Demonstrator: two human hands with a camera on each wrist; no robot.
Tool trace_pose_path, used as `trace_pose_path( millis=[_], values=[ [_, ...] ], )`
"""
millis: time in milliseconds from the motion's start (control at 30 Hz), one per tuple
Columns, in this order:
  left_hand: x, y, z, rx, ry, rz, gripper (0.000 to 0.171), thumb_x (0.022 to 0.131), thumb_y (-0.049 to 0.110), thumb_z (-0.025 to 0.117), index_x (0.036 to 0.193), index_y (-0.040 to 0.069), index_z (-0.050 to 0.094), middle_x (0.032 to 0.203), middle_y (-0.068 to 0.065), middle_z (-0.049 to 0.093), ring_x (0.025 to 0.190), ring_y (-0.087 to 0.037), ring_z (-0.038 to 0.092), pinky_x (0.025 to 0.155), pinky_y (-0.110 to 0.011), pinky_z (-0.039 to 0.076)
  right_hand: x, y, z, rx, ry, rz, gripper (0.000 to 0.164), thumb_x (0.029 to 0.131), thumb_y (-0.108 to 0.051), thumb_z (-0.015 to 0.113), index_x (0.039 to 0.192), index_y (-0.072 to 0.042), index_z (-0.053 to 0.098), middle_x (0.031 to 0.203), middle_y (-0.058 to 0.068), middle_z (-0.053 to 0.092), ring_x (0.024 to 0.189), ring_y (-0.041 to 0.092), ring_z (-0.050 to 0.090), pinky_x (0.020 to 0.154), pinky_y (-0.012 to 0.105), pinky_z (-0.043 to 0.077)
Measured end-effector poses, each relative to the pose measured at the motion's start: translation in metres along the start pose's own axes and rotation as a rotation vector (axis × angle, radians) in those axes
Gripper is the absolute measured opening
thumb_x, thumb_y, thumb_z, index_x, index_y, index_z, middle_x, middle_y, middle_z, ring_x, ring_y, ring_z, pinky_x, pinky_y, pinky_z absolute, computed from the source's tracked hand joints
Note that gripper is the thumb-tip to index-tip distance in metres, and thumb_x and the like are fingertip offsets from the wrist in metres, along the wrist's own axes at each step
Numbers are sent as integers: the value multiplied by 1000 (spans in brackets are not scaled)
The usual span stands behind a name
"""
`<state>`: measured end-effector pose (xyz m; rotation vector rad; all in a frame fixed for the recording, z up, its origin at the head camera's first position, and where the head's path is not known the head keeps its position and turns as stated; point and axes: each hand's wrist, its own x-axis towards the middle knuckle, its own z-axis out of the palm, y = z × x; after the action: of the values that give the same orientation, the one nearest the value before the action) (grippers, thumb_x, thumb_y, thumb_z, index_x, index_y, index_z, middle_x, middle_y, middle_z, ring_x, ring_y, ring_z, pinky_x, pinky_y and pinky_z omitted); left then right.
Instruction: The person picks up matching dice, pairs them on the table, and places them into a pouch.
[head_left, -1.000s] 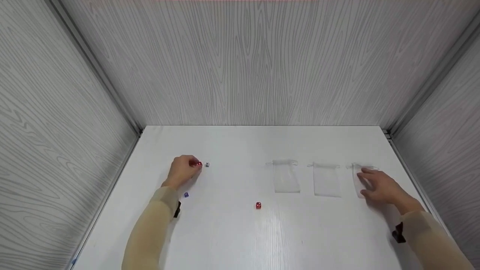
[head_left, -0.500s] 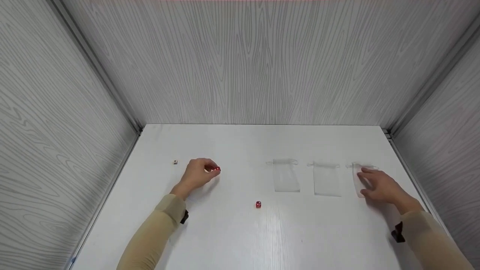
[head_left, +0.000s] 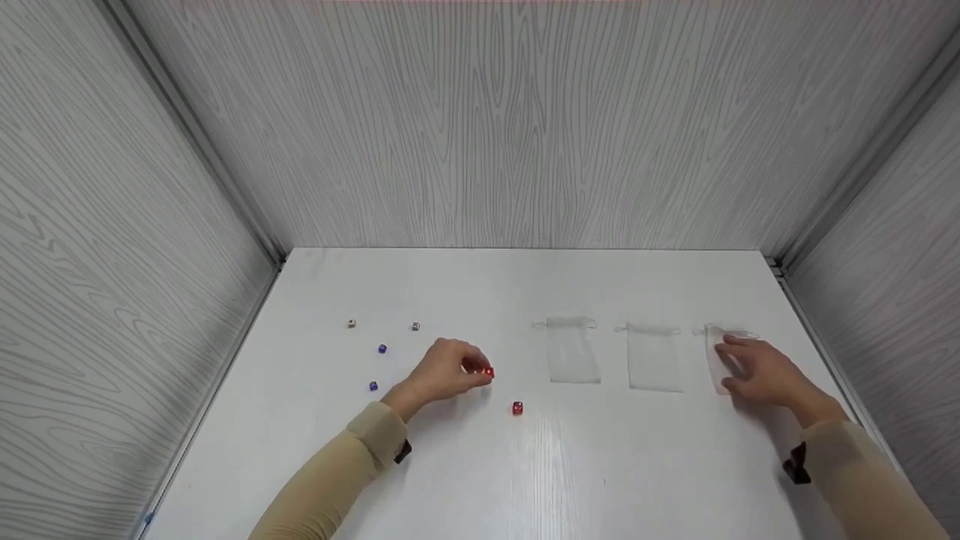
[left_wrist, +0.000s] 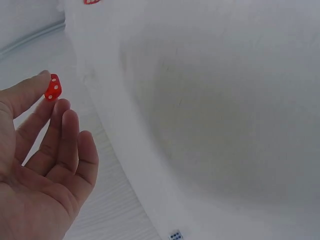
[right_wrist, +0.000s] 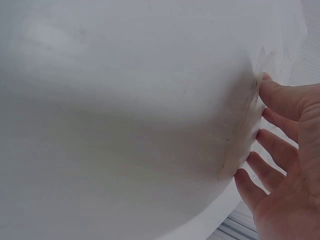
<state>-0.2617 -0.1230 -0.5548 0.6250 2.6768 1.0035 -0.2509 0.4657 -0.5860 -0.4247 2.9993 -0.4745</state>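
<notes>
My left hand (head_left: 444, 369) pinches a red die (head_left: 489, 372) between thumb and fingertips. In the left wrist view, white pips show on that held red die (left_wrist: 53, 88). A second red die (head_left: 517, 408) lies on the table, a little nearer to me and to the right. My right hand (head_left: 763, 375) rests with spread, relaxed fingers on the rightmost sheer drawstring bag (head_left: 715, 364), partly covering it. In the right wrist view, its fingertips (right_wrist: 241, 175) touch the thin fabric against the tabletop.
Two more sheer bags, a middle one (head_left: 655, 360) and a left one (head_left: 573, 356), lie flat. Left of my left hand are two blue dice (head_left: 382, 349) and two white dice (head_left: 416, 326). Grey wood-grain panels (head_left: 480, 135) wall the white table (head_left: 450, 480).
My left hand, pinching the red die, has moved right and toward me, past a white die. The blue dice it partly hid show again. My right hand has stayed in place.
</notes>
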Motion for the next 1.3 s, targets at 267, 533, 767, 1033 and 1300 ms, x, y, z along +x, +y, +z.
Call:
trace_pose_path(
  millis=[267, 533, 767, 1033, 1300],
  values=[
    [1, 6, 25, 36, -91, 20, 16, 98, 25, 88, 109, 14, 90, 102, 1, 84, 91, -9, 66, 88, -31, 57, 0, 1, -2, 11, -18, 2, 65, 97, -15, 81, 153, 10, 60, 164, 40, 51, 149, 67, 47, 122, 80, 38],
    [-2, 8, 36, 24, -120, -1, 18, 97, 27, 89, 109, 15, 90, 100, 3, 84, 90, -8, 65, 87, -29, 56, 2, 0, -3, -9, -20, -17, 65, 96, -15, 81, 152, 10, 60, 162, 41, 52, 147, 67, 48, 121, 80, 40],
    [-5, 7, 45, -3, -141, -16, 18, 95, 26, 91, 110, 15, 91, 98, 6, 84, 91, -7, 65, 87, -29, 56, 2, -1, -3, -8, -22, -7, 65, 96, -15, 83, 151, 11, 61, 162, 40, 52, 147, 67, 48, 121, 80, 40],
    [-6, 5, 47, -19, -135, -9, 26, 96, 36, 90, 111, 15, 89, 99, 6, 82, 89, -6, 64, 85, -28, 56, 0, 0, -1, 17, -6, 16, 66, 95, -16, 86, 149, 12, 62, 161, 39, 54, 148, 67, 48, 122, 79, 39],
    [-6, 0, 40, -94, -120, 2, 43, 91, 50, 93, 113, 13, 87, 99, 5, 78, 91, -10, 64, 82, -28, 57, -7, 3, -2, 69, 92, 28, 53, 94, -17, 90, 134, 14, 73, 149, 36, 67, 139, 64, 59, 116, 75, 48]
  ],
)
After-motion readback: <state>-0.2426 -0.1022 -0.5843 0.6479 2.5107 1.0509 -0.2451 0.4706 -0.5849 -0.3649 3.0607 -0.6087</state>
